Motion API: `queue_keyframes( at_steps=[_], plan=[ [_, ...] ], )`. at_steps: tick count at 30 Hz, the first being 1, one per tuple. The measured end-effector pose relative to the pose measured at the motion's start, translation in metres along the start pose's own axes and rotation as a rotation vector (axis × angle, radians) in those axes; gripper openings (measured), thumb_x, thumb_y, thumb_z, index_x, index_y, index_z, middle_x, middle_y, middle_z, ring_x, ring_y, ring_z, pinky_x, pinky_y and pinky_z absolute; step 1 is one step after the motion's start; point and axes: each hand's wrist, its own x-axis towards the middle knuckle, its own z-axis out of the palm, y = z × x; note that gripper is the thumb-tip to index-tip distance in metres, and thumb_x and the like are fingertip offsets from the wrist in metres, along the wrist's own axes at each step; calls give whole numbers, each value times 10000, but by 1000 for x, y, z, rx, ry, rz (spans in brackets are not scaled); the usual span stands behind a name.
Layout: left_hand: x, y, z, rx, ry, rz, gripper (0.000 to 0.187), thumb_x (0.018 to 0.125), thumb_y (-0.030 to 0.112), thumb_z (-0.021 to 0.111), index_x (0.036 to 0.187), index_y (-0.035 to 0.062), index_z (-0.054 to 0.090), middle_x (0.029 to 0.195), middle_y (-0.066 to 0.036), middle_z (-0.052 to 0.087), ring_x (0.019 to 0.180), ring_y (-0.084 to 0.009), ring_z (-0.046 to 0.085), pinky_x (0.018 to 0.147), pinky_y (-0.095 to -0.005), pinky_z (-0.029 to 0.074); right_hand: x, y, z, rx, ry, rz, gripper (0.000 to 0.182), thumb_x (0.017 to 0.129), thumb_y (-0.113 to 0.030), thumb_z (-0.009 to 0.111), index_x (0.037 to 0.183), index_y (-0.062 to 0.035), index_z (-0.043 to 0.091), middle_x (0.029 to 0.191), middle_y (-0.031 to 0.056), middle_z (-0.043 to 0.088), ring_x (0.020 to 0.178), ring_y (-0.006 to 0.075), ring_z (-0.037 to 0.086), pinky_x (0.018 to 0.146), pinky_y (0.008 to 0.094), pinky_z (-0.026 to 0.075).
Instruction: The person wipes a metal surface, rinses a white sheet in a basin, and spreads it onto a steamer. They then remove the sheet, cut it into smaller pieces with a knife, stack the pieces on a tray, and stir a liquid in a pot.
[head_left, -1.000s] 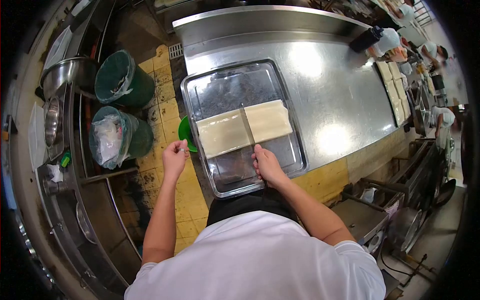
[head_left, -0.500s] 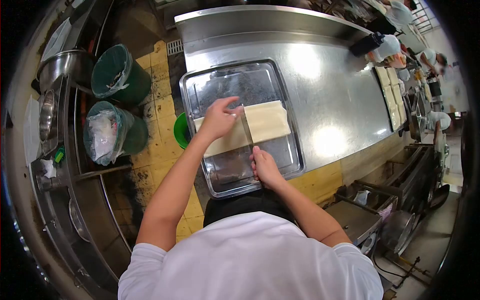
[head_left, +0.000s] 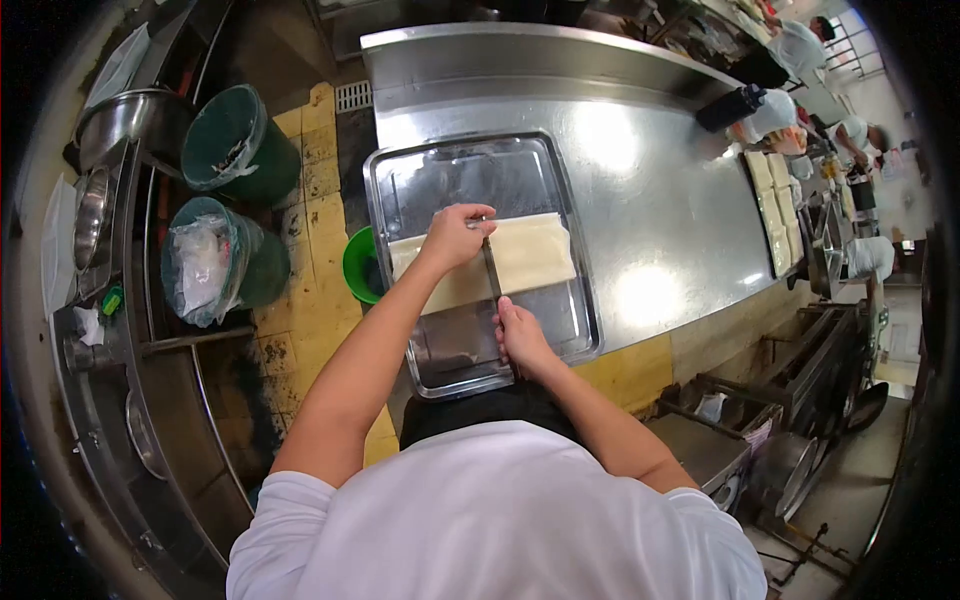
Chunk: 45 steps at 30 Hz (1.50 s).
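Note:
A long knife [head_left: 491,268] lies across a pale, flat slab that looks like dough [head_left: 535,252]. The slab rests on a shiny rectangular metal tray [head_left: 455,375], with part of it on each side of the blade. My right hand [head_left: 522,335] is wrapped around the knife's handle at the slab's near edge. At the far end of the blade, my left hand [head_left: 455,240] has its thumb and fingers closed at the tip. My left hand and forearm hide some of the slab's left part.
The tray sits on a steel counter [head_left: 670,210] with a raised back edge. A dark bottle [head_left: 730,108] and a tray of pale blocks [head_left: 775,215] are farther right. Left of the counter are a green bowl [head_left: 362,265] and two lined bins [head_left: 240,140]. Other people work at far right.
My left hand has gone from spread fingers above the slab to closing at the knife's tip. The blade still crosses the slab, with my right hand on the handle.

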Motion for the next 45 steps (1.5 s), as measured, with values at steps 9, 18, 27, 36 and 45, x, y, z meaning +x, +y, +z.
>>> queue_keyframes(
  at_steps=[9,18,27,36,45],
  plan=[
    [-28,9,-44,-299,293,-81,399,965,286,685,1294,61,667,1011,-138,761,878,-187,718,798,-322,548,-80,-130,-13,64,-192,89,306,1035,-360,552,968,-61,543,686,11,508,503,122,489,443,286,424],
    [-103,-50,-84,-337,588,-134,266,1033,202,596,1185,9,698,884,-22,683,698,-71,576,625,-222,490,-52,7,-69,-1179,46,-778,455,764,-66,778,1188,-43,614,1042,178,665,972,396,622,850,458,484],
    [-147,-57,-66,-50,654,-271,234,996,196,633,1119,17,719,855,-76,716,725,-125,632,675,-284,507,-19,24,-75,-1278,-102,-749,403,757,-146,788,1132,-76,660,1155,162,590,1126,365,547,960,464,460],
    [-153,6,-15,58,490,-239,216,952,176,679,1117,46,729,907,-127,730,708,-187,654,672,-318,530,102,-130,-94,-1284,40,-891,391,824,-224,692,1146,-5,668,1141,230,652,1128,398,599,978,469,501],
    [-162,31,24,-36,379,-323,222,937,157,698,1130,51,729,883,-148,733,729,-197,678,684,-315,538,155,-165,-78,-1616,-395,-574,417,679,-323,709,984,-43,752,994,218,722,957,383,688,860,476,546]
  ],
)
